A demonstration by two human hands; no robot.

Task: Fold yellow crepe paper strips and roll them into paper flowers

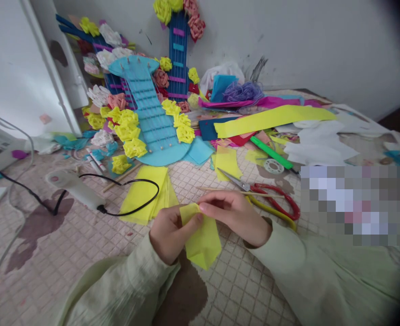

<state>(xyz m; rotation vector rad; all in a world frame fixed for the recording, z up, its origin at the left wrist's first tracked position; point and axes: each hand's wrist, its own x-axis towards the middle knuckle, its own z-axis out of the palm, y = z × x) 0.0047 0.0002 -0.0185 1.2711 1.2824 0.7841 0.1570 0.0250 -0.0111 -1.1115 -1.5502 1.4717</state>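
My left hand (168,233) and my right hand (235,215) both pinch a folded piece of yellow paper (202,242) just above the table, low in the middle of the view. The paper hangs down between my wrists. Fingers of both hands are closed on its upper edge. A thin wooden stick (220,190) lies on the table just beyond my right hand, beside red-handled scissors (271,192). A stack of yellow paper sheets (145,192) lies to the left of my hands.
A white glue gun (74,185) with a black cord (132,199) lies at the left. Blue paper guitar shapes (152,113) with yellow, pink and white paper flowers stand at the back. A green tool (271,152), a tape roll (273,166) and coloured paper strips (274,117) lie at the right.
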